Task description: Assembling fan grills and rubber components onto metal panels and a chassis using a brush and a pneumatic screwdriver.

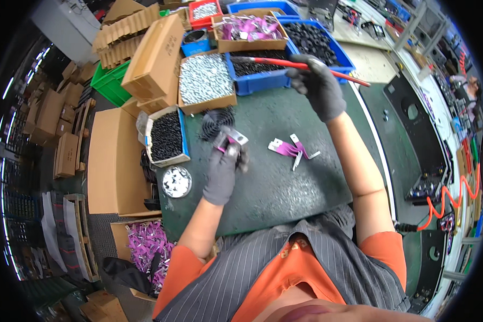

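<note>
- A person's gloved left hand (pixel 224 174) grips a bracket (pixel 235 135) above the green counter (pixel 252 198), fingers closed around it, near a dark coil (pixel 218 121).
- The gloved right hand (pixel 323 88), raised well apart from the bracket, is wrapped around a long red rod (pixel 276 62) that slants across the front of a blue bin (pixel 255 84).
- Work appears to be partway along: one piece is in hand, the rod does not touch it, and a small cluster of loose brackets (pixel 297 149) lies to the right. Whether those are finished or waiting cannot be told.
- Much looks left to handle, judging by the purple parts heaped in an upper carton (pixel 248 45) and in a floor-level box (pixel 122 242).
- The held bracket shows a bare silver plate with a dark hole and a glimpse of purple below; the glove hides the rest, including any fastener. Its loose counterparts are purple with silver ends, bent and lying at mixed angles.
</note>
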Demonstrator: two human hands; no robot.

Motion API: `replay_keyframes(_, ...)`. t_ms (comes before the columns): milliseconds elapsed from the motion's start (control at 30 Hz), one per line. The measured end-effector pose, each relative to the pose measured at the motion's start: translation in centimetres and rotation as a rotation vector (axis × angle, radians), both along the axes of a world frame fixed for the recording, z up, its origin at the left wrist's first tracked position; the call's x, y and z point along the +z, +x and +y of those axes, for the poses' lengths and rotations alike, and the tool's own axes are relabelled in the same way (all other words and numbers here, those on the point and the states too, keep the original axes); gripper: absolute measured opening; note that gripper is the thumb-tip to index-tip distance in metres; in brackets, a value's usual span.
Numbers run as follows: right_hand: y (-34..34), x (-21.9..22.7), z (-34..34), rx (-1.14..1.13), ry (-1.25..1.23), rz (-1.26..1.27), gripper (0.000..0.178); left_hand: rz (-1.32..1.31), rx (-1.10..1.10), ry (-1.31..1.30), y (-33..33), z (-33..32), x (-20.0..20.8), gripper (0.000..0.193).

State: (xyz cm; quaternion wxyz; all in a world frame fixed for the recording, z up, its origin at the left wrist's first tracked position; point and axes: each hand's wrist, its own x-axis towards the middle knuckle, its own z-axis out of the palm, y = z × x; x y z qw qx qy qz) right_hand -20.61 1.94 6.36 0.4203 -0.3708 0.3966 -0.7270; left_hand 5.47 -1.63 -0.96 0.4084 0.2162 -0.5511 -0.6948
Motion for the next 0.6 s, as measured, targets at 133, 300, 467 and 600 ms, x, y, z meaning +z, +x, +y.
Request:
replay_keyframes(133, 3.0, 2.4, -10.4, 0.062, -0.063, 0.201, 0.040, -0.093, 0.087, 0.139, 0.7, 0.2, 0.6, 0.018)
replay_keyframes(300, 7.3, 3.4, -22.2, -0.136, 0.076, 0.398, 0.026, -0.002, 0.055, 0.186, 1.9, 0.4, 0.9, 0.018)
replay_keyframes(467, 1.5, -1.1, -32.9, -0.491, 0.228, 0.572, 0.037, 0.069, -0.010, 0.242, 1.2, 0.9, 1.9, 0.016)
replay_keyframes(600, 10.1, -0.8, -33.3, -0.486, 0.499, 0.675, 0.055, -0.002, 0.111, 0.400, 4.1, 0.8, 1.7, 0.016)
